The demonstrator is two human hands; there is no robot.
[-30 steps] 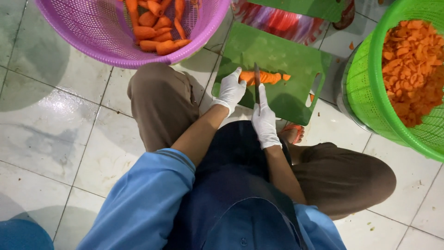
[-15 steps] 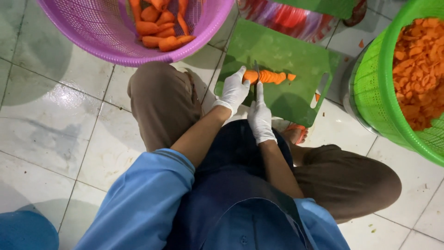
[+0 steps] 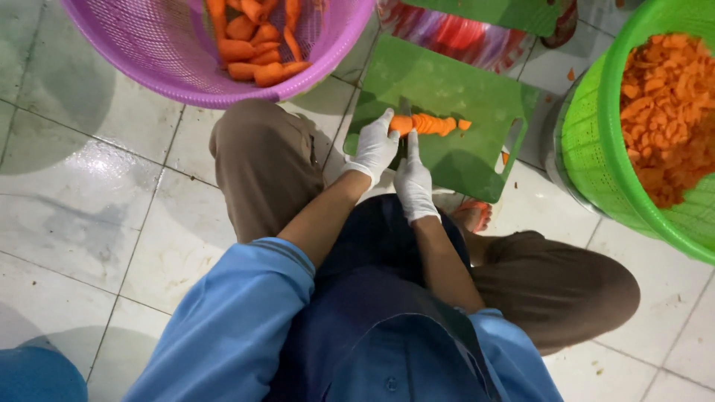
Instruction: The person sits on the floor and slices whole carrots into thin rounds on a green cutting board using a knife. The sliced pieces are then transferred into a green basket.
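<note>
On the green cutting board (image 3: pixel 454 89), the gloved left hand (image 3: pixel 372 149) steadies a part-sliced carrot (image 3: pixel 426 123) near the middle, the gloved right hand (image 3: pixel 414 182) gripping a knife at the board's near edge.

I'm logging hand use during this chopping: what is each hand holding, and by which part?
The left hand pins the carrot by its uncut end on the green cutting board. The right hand grips a knife by its handle, mostly hidden.

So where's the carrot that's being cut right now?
The carrot lies on the green cutting board at the top middle of the head view, just beyond both gloved hands, with the left hand touching its uncut end.
</note>
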